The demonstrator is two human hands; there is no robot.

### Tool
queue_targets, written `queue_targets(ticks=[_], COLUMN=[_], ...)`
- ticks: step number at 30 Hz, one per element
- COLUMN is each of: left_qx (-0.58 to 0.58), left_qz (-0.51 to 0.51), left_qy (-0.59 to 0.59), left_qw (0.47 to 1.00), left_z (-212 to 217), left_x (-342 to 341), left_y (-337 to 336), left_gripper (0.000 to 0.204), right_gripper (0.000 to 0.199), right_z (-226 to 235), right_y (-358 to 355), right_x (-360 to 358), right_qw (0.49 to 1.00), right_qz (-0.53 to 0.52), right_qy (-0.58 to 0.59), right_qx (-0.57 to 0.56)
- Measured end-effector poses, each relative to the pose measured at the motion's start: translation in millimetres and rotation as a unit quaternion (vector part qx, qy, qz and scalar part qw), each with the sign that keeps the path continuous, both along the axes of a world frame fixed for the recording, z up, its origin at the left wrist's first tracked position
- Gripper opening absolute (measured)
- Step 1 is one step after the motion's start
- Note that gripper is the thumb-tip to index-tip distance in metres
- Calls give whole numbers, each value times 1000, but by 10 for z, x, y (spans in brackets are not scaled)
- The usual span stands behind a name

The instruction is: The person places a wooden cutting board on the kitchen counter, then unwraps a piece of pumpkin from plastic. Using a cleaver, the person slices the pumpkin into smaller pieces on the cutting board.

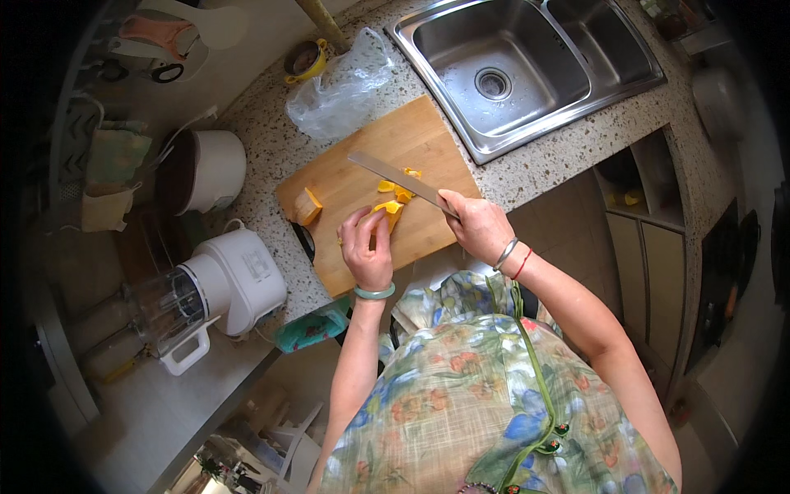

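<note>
A wooden cutting board (pixel 403 136) lies aslant on the speckled counter. My right hand (pixel 479 226) is closed round the handle of a kitchen knife (pixel 395 175), whose long blade points to the far left over the board. The fingers of my left hand (pixel 366 247) are bent and grip a piece of orange pumpkin (pixel 390 217) on the board, just on the near side of the blade. Several small cut pumpkin pieces (pixel 401 193) lie close to the blade, partly hidden by it. A larger pumpkin wedge (pixel 309 207) with tan rind rests by the board's left edge.
Beyond the board at right is a steel double sink (pixel 502 62). A crumpled clear plastic bag (pixel 341 95) and a yellow-rimmed round item (pixel 305 62) lie behind it. To the left stand a white rounded appliance (pixel 218 169) and a white food processor (pixel 239 280).
</note>
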State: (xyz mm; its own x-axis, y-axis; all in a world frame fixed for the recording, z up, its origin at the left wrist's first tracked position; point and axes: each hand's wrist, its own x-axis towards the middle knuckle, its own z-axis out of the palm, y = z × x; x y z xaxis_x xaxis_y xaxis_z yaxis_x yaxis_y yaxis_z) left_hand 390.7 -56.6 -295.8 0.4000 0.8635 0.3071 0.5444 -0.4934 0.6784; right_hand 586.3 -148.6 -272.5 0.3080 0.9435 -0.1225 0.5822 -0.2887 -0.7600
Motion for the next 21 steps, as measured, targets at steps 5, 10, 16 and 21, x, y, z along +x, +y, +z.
queue_targets(ticks=[5, 10, 16, 21], left_qx=[-1, 43, 50, 16], left_qz=[-44, -78, -42, 3], left_qy=[117, 123, 96, 76], left_qw=[992, 988, 993, 997], left_z=[-182, -288, -386, -338], left_x=[-3, -93, -139, -64], left_y=[-16, 6, -48, -126], left_gripper=[24, 27, 30, 30], right_gripper=[14, 21, 18, 24], right_z=[-59, -106, -264, -219], right_y=[-193, -223, -196, -249], right_x=[-45, -28, 5, 34], right_qw=[992, 981, 979, 995], right_qz=[27, 82, 98, 48], right_qy=[88, 66, 24, -43], right_qx=[-81, -162, -179, -81])
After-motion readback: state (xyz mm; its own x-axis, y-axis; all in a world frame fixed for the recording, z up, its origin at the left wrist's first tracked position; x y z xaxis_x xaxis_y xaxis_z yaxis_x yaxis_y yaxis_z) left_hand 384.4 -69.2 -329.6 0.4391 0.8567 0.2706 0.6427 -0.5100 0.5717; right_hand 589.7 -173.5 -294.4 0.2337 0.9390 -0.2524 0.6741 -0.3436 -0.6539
